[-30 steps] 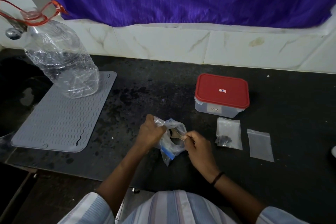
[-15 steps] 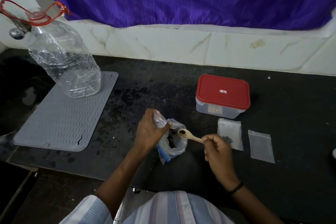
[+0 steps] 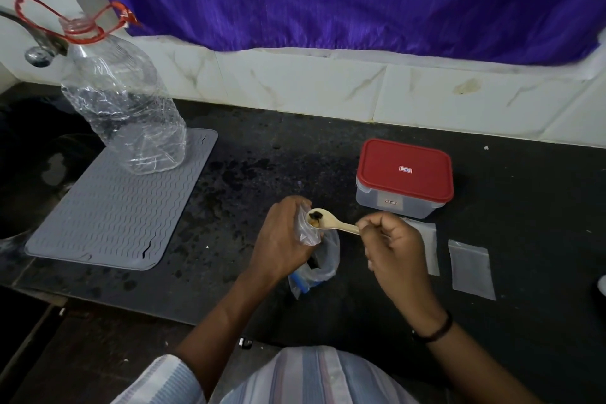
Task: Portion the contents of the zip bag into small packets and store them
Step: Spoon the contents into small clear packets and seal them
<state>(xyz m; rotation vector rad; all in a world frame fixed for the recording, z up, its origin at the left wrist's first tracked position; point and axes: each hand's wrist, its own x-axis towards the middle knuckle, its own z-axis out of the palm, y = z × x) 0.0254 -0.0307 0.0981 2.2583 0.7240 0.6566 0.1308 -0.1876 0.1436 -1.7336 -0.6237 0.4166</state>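
Left hand (image 3: 282,239) grips bag (image 3: 323,256); right hand (image 3: 393,243) pinches spoon (image 3: 328,221).
Box (image 3: 405,170) at 1 o'clock; packets (image 3: 470,267) at 3, one partly hidden.

Black counter (image 3: 524,207) bears mat (image 3: 114,207), box (image 3: 405,179), seemingly two packets (image 3: 471,269).

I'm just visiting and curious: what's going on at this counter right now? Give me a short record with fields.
left hand: grips the zip bag at its top
right hand: pinches the wooden spoon by its handle
spoon load: a few dark pieces in the bowl, above the bag
small packets: one partly hidden behind the right hand, one flat beside it
container: red lid on
left side: clear bottle on grey mat
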